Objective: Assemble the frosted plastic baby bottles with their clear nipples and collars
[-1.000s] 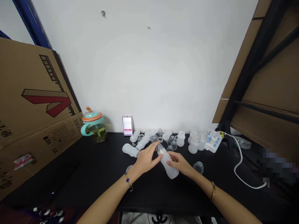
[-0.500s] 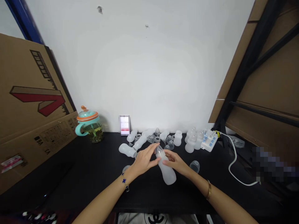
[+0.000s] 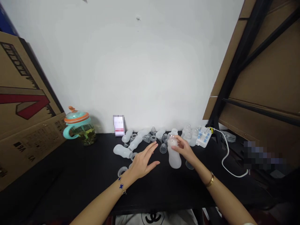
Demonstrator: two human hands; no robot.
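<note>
My right hand (image 3: pixel 185 150) is closed around the neck of a frosted white baby bottle (image 3: pixel 174 158), which stands nearly upright with a clear teat top. To its left, my left hand (image 3: pixel 143 162) has its fingers stretched out and holds nothing. Beside the left wrist lies a clear ring (image 3: pixel 122 171). A clear cap (image 3: pixel 189 165) is partly hidden behind my right wrist. Just beyond the hands, another clear cap (image 3: pixel 163 148) sits near a bottle lying on its side (image 3: pixel 122 151).
Several bottles, rings and clear caps lie along the wall. Capped bottles (image 3: pixel 188 132) stand beside a power strip (image 3: pixel 203 137) with a white cable. A lidded tea jug (image 3: pixel 81 129), a lit phone (image 3: pixel 119 125) and cardboard boxes (image 3: pixel 28 131) flank the black table (image 3: pixel 150 193).
My left hand has let go of the bottle and opened. My right hand has carried the bottle to the right and farther away. The view has shifted a little.
</note>
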